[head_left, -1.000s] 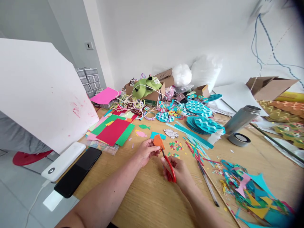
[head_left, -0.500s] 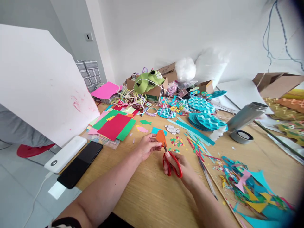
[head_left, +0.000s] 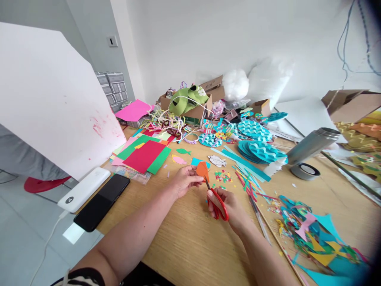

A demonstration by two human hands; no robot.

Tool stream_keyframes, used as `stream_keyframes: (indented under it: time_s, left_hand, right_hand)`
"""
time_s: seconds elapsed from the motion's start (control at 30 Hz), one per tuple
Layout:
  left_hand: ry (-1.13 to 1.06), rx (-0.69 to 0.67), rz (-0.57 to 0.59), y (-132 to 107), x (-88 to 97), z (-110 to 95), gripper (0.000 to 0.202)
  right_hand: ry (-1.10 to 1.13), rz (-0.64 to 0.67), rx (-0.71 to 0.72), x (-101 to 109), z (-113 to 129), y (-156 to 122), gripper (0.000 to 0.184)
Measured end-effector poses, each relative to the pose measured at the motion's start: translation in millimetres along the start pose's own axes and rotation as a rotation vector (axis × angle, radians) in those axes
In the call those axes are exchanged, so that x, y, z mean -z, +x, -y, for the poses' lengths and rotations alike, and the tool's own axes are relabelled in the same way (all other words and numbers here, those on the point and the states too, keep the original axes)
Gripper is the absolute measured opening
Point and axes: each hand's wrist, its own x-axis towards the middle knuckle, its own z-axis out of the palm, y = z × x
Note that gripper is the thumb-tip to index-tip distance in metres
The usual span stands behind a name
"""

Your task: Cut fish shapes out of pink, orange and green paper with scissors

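We are sitting at the wooden table (head_left: 190, 246), and coloured paper is lying all over its far half. A phone (head_left: 102, 201) is lying at the left edge, well apart from our hands.

Our right hand (head_left: 235, 210) is closed through the red loops of the scissors (head_left: 218, 202). The blades are pointing up and away from us, and they look almost closed. Our left hand (head_left: 183, 182) is pinching the orange piece (head_left: 202, 170) between thumb and fingers. It is holding it just above the table, near the middle.

We are judging that the cut is going best with short snips. The left hand should be turning the paper into the blades, with its fingers back from the line.

The long axis of the orange piece is running away from us. Its narrow end seems to be pointing down, meeting the blade tips.
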Motion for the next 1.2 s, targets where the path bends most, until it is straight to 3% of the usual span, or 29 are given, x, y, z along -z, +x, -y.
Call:
stream_keyframes:
  time_s: [0.37,0.73,1.2]
  left_hand:
    - [0.003,-0.035,-0.072,1.8,3.4,0.0,0.035]
    - [-0.102,0.021,-0.033,1.0,2.6,1.0,0.035]
    - [-0.062,0.032,-0.007,-1.6,-1.1,2.9,0.047]
  right_hand:
    - [0.011,0.019,-0.020,-0.3,1.0,-1.0,0.052]
    - [0.123,0.107,0.055,0.8,-2.3,-1.6,0.048]
    - [0.108,0.136,0.095,4.0,-8.0,2.8,0.051]
